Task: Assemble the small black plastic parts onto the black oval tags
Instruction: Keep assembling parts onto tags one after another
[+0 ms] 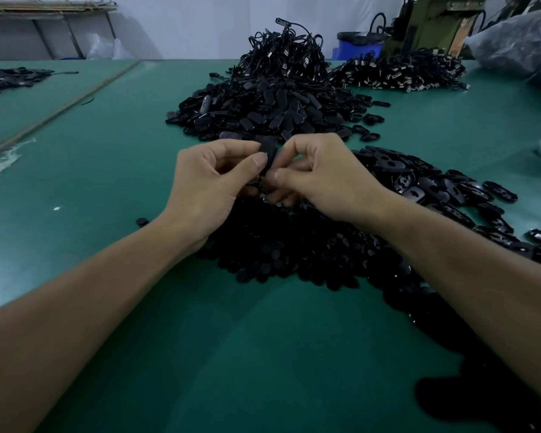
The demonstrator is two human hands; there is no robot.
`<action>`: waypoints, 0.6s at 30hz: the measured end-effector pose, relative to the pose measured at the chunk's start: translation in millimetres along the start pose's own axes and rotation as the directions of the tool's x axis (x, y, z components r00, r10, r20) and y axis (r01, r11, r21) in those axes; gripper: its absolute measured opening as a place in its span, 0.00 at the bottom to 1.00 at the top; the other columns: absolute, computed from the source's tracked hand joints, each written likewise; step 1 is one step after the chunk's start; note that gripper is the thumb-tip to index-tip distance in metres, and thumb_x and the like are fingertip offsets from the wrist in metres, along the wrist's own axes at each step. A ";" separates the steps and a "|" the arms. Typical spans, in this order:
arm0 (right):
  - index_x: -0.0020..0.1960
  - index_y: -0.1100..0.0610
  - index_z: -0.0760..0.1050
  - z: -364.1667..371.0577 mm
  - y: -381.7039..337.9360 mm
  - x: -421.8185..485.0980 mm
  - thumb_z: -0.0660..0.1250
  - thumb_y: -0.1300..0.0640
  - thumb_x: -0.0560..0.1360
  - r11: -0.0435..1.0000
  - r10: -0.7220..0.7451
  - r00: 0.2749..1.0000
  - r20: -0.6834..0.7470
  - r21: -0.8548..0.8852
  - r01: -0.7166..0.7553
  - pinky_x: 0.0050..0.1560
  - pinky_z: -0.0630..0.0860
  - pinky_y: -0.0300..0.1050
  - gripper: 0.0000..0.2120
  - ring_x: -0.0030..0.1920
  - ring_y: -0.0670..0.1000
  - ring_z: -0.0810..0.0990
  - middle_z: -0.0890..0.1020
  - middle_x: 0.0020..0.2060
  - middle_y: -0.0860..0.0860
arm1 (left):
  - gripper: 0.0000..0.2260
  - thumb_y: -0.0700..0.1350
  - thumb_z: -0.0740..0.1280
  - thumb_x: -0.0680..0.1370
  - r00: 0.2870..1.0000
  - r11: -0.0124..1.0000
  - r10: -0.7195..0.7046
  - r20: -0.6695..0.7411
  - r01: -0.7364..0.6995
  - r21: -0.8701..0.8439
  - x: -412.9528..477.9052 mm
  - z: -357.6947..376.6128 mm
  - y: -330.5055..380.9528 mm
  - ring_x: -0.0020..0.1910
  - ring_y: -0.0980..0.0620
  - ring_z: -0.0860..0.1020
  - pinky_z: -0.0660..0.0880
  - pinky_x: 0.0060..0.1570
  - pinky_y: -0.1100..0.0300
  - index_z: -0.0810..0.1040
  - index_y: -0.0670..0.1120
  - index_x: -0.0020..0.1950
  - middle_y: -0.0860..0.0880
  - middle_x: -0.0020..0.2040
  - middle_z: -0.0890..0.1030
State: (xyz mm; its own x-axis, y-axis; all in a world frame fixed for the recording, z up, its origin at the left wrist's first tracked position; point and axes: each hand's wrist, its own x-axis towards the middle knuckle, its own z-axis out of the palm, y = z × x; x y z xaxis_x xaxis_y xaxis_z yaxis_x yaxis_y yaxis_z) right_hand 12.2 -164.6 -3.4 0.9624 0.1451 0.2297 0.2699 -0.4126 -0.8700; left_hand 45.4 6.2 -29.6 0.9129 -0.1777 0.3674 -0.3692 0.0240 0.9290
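My left hand (pixel 210 182) and my right hand (pixel 322 179) meet above the green table, both pinching one black oval tag (pixel 270 153) between thumbs and forefingers. Whether a small part sits on the tag is hidden by my fingers. Under my hands lies a heap of small black plastic parts (pixel 294 248). To the right spreads a pile of black oval pieces with cut-outs (pixel 425 185). Beyond my hands rises a mound of black oval tags (pixel 263 110), topped by tags with cords (pixel 285 54).
The green table (pixel 107 189) runs far left, with a scatter of black pieces (pixel 10 78) at the back left. Another pile of corded pieces (pixel 400 71) lies back right, next to a clear plastic bag (pixel 519 42). A blue bin (pixel 356 45) stands behind.
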 end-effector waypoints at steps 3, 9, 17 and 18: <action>0.47 0.56 0.85 -1.9 1.5 -0.1 0.72 0.58 0.76 0.944 -0.049 0.998 0.027 -0.326 0.055 0.37 0.73 0.29 0.03 0.34 0.39 0.81 0.85 0.36 0.47 | 0.07 0.39 0.72 0.78 0.998 0.997 0.066 -0.003 -0.066 0.049 -0.1 0.7 2.2 0.40 0.59 0.83 0.80 0.38 0.65 0.85 0.52 0.47 0.54 0.42 0.87; 0.56 0.51 0.83 0.2 2.5 -0.5 0.72 0.48 0.75 0.780 0.044 0.991 0.129 -0.624 0.046 0.41 0.71 0.28 0.12 0.43 0.45 0.79 0.84 0.43 0.48 | 0.08 0.39 0.69 0.80 0.995 0.996 0.052 -0.082 -0.046 0.076 0.0 0.2 2.3 0.39 0.53 0.85 0.82 0.36 0.62 0.83 0.52 0.48 0.56 0.39 0.85; 0.48 0.52 0.85 -0.2 1.5 -1.9 0.72 0.55 0.76 0.808 -0.028 0.990 0.135 -0.580 0.102 0.40 0.69 0.21 0.04 0.42 0.42 0.79 0.79 0.35 0.38 | 0.08 0.37 0.69 0.81 0.995 0.998 0.054 -0.083 -0.050 0.042 0.9 0.0 0.2 0.41 0.54 0.85 0.82 0.41 0.63 0.83 0.50 0.50 0.53 0.40 0.85; 0.48 0.52 0.85 -0.5 1.2 -1.7 0.72 0.55 0.76 0.809 -0.042 0.989 0.138 -0.577 0.115 0.41 0.69 0.22 0.04 0.42 0.42 0.79 0.79 0.36 0.39 | 0.08 0.37 0.68 0.81 0.995 0.998 0.051 -0.084 -0.048 0.035 1.0 0.0 0.0 0.41 0.54 0.85 0.81 0.42 0.63 0.83 0.50 0.50 0.53 0.40 0.85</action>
State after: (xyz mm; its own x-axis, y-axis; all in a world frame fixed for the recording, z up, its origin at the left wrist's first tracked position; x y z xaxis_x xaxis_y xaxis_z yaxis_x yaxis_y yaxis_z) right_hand 10.9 -165.8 -4.6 0.9367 0.2852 0.2032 0.3468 -0.8357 -0.4258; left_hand 46.3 6.0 -29.2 0.9044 -0.0931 0.4164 -0.4184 -0.0017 0.9083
